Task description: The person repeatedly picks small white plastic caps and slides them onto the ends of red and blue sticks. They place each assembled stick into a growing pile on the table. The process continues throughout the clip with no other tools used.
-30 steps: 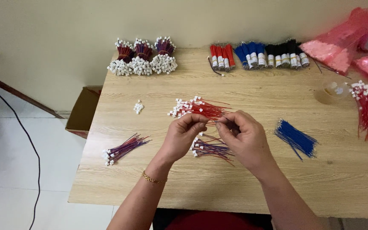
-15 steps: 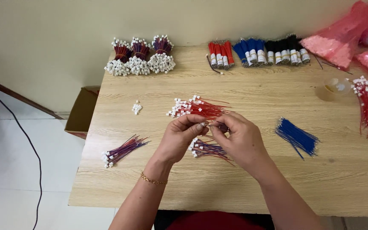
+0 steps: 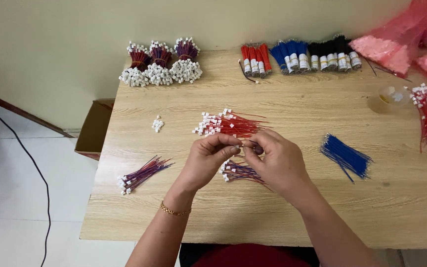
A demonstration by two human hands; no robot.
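head view: both hands meet over the middle of the table (image 3: 139,207), fingertips pinched together. left hand (image 3: 208,159) is curled nearly closed, thumb and forefinger nipping a small white plug (image 3: 234,147) at its tip. right hand (image 3: 275,160) is also mostly closed, fingertips pressed on something thin and dark right at the plug; looks like a wire end, too small to tell for sure.

key relation: the plug sits between the two hands, touching the left fingertips, just left of the right fingertips. the joint line runs left-right, so the wire's long axis points roughly across the table into the plug. both hands are equally close; neither has to travel.

supply around them:
- red wires with plugs (image 3: 228,124) just beyond the hands, fanned with plug ends to the left, wire tails right.
- purple wire bundle (image 3: 240,170) directly under and near side of the hands, plugs left.
- blue wires (image 3: 346,157) right of the right hand, well apart, lying diagonally.
- second purple bundle (image 3: 142,174) left of the left hand, apart.
- loose white plugs (image 3: 157,124) far left of the hands.
- tied bundles (image 3: 160,63) along the far edge.
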